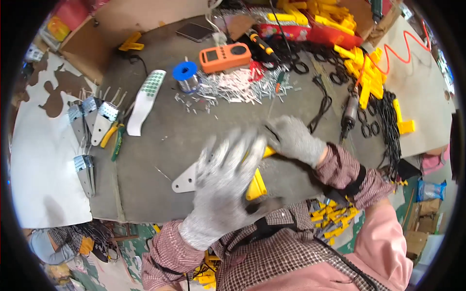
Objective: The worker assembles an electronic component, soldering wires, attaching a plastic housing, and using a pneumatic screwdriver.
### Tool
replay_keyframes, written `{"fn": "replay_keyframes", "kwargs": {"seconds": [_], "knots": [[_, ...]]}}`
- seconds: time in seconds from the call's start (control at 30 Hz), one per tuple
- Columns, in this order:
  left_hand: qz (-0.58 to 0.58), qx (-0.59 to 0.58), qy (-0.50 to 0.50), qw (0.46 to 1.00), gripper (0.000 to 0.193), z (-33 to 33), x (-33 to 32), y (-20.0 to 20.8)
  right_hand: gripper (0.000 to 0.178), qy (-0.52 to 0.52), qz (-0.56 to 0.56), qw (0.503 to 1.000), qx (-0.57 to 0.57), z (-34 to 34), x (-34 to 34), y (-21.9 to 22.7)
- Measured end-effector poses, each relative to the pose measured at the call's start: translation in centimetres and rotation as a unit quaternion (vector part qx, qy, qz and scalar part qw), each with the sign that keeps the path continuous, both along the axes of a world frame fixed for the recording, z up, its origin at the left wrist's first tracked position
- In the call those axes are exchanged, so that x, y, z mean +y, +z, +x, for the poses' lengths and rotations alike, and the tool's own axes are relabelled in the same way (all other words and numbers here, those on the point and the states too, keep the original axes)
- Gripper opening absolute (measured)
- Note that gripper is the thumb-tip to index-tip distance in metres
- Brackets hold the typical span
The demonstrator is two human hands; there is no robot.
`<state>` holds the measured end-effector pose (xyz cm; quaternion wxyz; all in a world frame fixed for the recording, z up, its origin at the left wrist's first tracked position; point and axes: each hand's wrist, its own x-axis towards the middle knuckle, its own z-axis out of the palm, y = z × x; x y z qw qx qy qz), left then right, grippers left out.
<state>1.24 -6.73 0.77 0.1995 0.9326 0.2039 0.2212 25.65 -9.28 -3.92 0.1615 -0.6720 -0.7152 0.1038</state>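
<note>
On the left of my worktop [145,169] lie metal plates with wires [101,128], and just beside them green-and-yellow pliers [117,145]. Next comes a curved white strip [144,109] dotted with green, then a blue-ended spool of wire [186,77]. Nearer me, a grey plate with holes [183,182] pokes out from under my gloved left hand [223,182], whose fingers are stretched out and blurred, not clenched. Beyond it sit an orange meter [224,57] and a heap of small white and silver pieces [238,87]. The yellow part [257,185] is in front of me, partly hidden by my left hand. My gloved right hand [293,138] bends its fingers near more yellow; I can't tell whether it grips. Farther right are a powered driver [349,116], a pile of yellow pieces [369,77] and bundled black cords [388,126].
</note>
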Motion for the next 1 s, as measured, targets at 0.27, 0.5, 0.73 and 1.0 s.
{"fn": "replay_keyframes", "kwargs": {"seconds": [0.27,0.5,0.73,1.0], "knots": [[-0.18,0.078,0.154,0.968,0.071,2.1,7.9,-0.9,0.024,0.129,-0.05,0.99,0.0,1.4,3.3,1.7],[-0.061,0.154,0.255,0.953,0.036,3.2,16.6,-5.1,0.022,0.15,0.049,0.987,-0.014,-2.0,13.8,0.0],[0.018,0.199,0.258,0.945,0.027,4.3,15.4,-5.1,0.018,0.095,-0.014,0.993,-0.068,-2.7,14.5,0.9],[0.063,0.159,0.156,0.973,0.028,1.5,16.0,-6.2,0.02,0.093,-0.084,0.97,0.21,-1.9,6.5,5.3]]}}
